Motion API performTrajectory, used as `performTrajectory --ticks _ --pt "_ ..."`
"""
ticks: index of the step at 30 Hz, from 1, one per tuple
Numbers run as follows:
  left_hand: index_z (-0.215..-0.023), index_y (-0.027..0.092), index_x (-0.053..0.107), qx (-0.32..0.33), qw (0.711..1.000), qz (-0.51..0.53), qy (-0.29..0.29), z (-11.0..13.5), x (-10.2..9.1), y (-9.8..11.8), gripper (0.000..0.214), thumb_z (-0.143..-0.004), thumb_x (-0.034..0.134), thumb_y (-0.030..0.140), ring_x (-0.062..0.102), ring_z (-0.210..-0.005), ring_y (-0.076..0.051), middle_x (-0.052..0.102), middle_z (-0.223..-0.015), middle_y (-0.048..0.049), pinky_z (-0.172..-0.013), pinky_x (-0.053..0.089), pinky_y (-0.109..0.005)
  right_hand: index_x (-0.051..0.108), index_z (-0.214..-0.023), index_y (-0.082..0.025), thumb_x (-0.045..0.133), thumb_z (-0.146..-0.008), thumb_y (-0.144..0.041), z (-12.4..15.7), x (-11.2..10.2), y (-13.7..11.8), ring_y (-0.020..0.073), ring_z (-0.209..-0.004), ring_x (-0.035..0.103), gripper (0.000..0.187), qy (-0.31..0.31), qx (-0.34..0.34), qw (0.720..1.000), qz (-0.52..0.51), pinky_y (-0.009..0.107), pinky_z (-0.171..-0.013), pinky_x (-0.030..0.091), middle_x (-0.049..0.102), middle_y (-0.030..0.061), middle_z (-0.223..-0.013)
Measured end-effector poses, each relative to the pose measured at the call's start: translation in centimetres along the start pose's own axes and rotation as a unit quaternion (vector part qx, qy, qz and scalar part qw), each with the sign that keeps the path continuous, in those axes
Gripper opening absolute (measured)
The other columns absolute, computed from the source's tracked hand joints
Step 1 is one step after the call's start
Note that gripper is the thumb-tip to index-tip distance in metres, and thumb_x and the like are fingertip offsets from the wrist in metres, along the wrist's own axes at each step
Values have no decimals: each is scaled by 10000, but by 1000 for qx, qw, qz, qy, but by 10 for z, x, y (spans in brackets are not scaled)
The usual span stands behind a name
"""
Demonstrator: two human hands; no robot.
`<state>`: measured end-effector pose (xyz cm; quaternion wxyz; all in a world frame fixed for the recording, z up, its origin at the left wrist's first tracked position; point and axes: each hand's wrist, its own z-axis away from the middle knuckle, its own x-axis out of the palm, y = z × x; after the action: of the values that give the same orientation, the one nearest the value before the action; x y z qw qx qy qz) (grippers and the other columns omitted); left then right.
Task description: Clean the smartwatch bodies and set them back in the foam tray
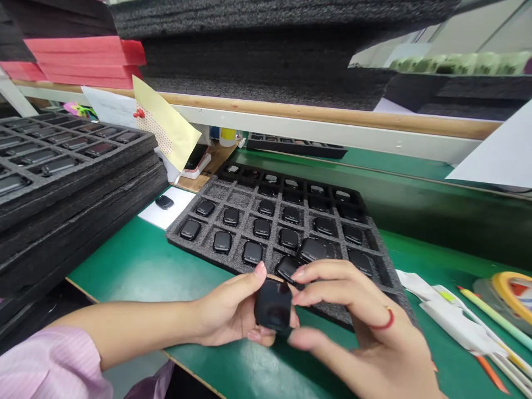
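My left hand (241, 310) is closed around a black square smartwatch body (273, 303), its dark glossy face turned up towards me. Close by its right edge is my right hand (353, 310), with thumb and fingers apart; whether the fingertips touch the watch I cannot tell. Just beyond the hands lies a black foam tray (199, 244) with square pockets, many holding similar black watch bodies. One watch body (312, 249) sits tilted over its pocket. Another (286, 268) lies near my right fingertips, partly hidden by them.
Stacked foam trays (83, 199) rise at the left. A single watch body (164, 202) rests on white paper (178, 202). Pens, white tools (453, 321) and a yellow tape roll (515, 293) lie on the right. A shelf edge (291, 113) with black foam (257, 66) overhangs the bench.
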<state>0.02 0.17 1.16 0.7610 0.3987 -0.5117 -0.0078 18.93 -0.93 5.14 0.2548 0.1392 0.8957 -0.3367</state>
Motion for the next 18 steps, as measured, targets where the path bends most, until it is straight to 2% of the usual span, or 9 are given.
performTrajectory --ticks 2,4,7,10,12,14,18 --pt "-949 124 663 4 1000 -1 8 0 1 1 611 -837 606 722 389 -497 -52 608 -790 -37 -461 217 -218 681 -933 -249 823 -787 -305 1 3 -3 202 -887 724 211 -30 -10 999 11 284 -699 620 706 66 -1005" --pt "-998 120 667 4 1000 -8 15 -1 3 3 625 -841 601 722 395 -506 -53 596 -799 -33 -464 219 -222 664 -895 -245 783 -812 -235 2 6 -7 186 -883 718 146 -42 -6 999 19 252 -662 611 690 68 -1037" --pt "-1059 114 670 2 1000 -8 10 -2 4 4 636 -843 613 710 375 -523 -50 545 -774 -13 -474 203 -222 647 -825 -250 707 -857 -177 3 9 -10 177 -885 710 100 -40 -4 999 31 276 -732 614 685 62 -1024" --pt "-1040 119 687 2 1000 -11 10 -2 4 2 617 -839 629 699 350 -529 -54 507 -720 7 -473 195 -209 676 -825 -247 666 -879 -153 2 7 -8 182 -903 712 108 -33 -7 999 36 298 -776 611 693 64 -1005" --pt "-1028 126 698 5 1000 -13 11 -2 3 1 598 -847 623 691 348 -510 -55 513 -693 12 -472 211 -206 693 -826 -248 673 -880 -154 0 3 -6 177 -869 715 110 -9 6 1000 24 280 -734 608 706 53 -948" --pt "-1026 125 711 8 1000 -16 8 -1 2 0 603 -857 605 695 369 -489 -53 572 -721 -14 -469 229 -214 693 -811 -257 695 -876 -177 -1 -1 -3 172 -812 713 103 42 43 998 -2 272 -701 608 711 30 -857" --pt "-1071 139 726 6 1000 -9 -1 0 -1 2 600 -870 593 689 419 -459 -46 676 -846 -73 -463 238 -229 671 -755 -266 684 -906 -260 -1 -9 0 166 -727 717 151 157 134 976 -72 238 -597 616 702 12 -739"
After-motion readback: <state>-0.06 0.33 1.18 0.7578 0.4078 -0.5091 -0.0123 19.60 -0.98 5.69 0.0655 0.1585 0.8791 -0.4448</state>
